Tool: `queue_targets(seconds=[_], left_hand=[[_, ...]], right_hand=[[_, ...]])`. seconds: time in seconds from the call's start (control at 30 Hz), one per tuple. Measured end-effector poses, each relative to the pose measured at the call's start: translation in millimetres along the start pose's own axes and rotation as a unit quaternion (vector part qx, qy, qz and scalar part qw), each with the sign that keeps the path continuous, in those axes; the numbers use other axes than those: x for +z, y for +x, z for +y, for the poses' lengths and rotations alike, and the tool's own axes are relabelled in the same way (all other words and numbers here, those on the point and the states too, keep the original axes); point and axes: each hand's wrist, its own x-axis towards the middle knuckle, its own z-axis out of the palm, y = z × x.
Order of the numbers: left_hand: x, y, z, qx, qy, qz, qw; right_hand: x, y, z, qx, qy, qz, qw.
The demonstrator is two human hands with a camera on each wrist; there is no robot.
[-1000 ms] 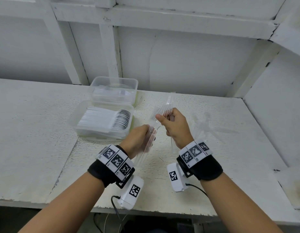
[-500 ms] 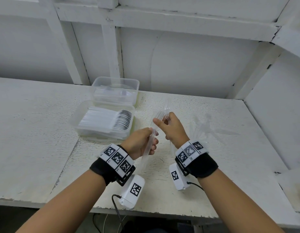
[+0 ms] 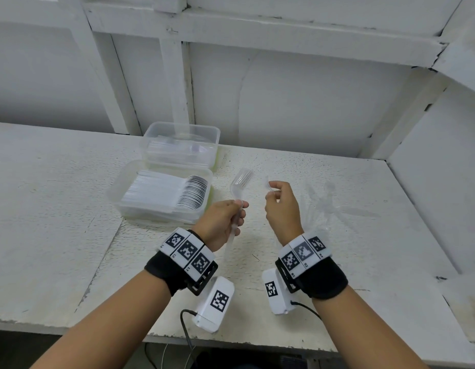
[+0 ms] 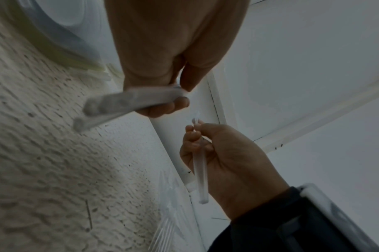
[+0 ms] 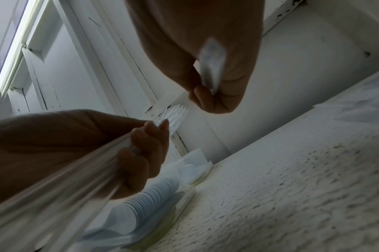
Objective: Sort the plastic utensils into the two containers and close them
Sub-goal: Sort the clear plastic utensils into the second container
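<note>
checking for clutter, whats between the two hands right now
Nothing. In the head view the left hand, gripping a bunch of forks, and the right hand, pinching one utensil, have only bare table showing in the gap.

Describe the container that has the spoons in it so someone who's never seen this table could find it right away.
On the white table, two clear plastic containers sit side by side near the back wall. The spoon container is the nearer one, just ahead of the left hand. Unlike the farther container, it shows a tight row of spoon bowls that looks like dark stripes.
</note>
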Motion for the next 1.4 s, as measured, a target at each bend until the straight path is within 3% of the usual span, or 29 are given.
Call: queue_targets(seconds=[0.23, 0.63, 0.9, 1.07, 1.2, 1.33, 1.4], left_hand=[[6, 6, 4, 0.033, -0.027, 0.024, 0.999], [0, 23, 14, 0.058, -0.021, 0.024, 0.998], [-10, 34, 27, 0.056, -0.016, 0.026, 0.998], [-17, 39, 41, 0.067, -0.022, -0.007, 0.998], [-24, 47, 52, 0.075, -0.009, -0.012, 0.997], [-36, 57, 67, 0.071, 0.011, -0.004, 0.997], [-43, 60, 80, 0.065, 0.045, -0.025, 0.997]], right_hand=[[6, -6, -7, -0.048, -0.021, -0.033, 0.998], [23, 6, -12, -0.064, -0.003, -0.019, 0.998], [36, 22, -20, -0.056, 0.033, -0.031, 0.997], [43, 35, -28, -0.062, 0.049, -0.035, 0.996], [48, 51, -38, -0.029, 0.1, -0.07, 0.992], [43, 67, -46, -0.078, 0.008, -0.134, 0.988], [39, 77, -52, -0.126, -0.045, -0.118, 0.984]])
